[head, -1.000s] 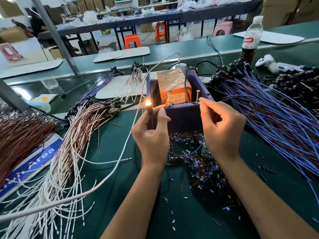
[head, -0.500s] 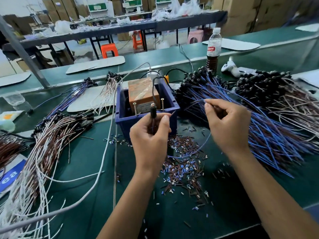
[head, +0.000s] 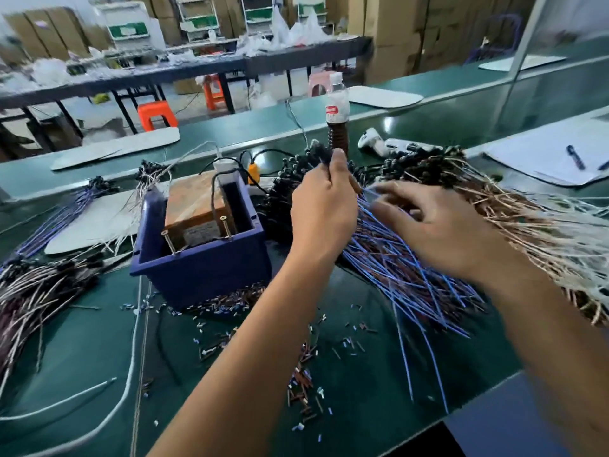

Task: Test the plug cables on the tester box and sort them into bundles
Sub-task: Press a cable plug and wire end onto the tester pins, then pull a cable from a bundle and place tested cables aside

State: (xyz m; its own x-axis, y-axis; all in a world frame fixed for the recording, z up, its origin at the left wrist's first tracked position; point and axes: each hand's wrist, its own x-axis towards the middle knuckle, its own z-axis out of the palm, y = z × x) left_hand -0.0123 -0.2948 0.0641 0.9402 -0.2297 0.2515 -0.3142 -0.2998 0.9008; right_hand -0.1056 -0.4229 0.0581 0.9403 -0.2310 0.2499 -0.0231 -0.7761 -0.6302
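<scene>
The tester box [head: 204,272] is a dark blue bin holding an orange-brown transformer [head: 194,206] with two metal posts at its front. To its right lies a big bundle of blue plug cables [head: 412,278], black plugs at the far end. My left hand [head: 324,209] is over that bundle's plug end and grips one black plug [head: 320,152] upright, its wire running down behind the hand. My right hand [head: 438,229] hovers just right of it, blurred, fingers stretched out over the blue wires and nothing visibly held.
A brown-and-white cable bundle [head: 534,225] lies at far right; others [head: 39,291] and blue ones [head: 62,212] lie left of the box. Cut wire scraps [head: 306,374] litter the green mat. Behind stand a bottle [head: 336,117], a white hand tool [head: 372,141] and paper with a pen [head: 560,153].
The lamp at the box went out. My left hand carried the plug from the box's front over to the blue bundle on the right. My right hand moved off the post toward that bundle.
</scene>
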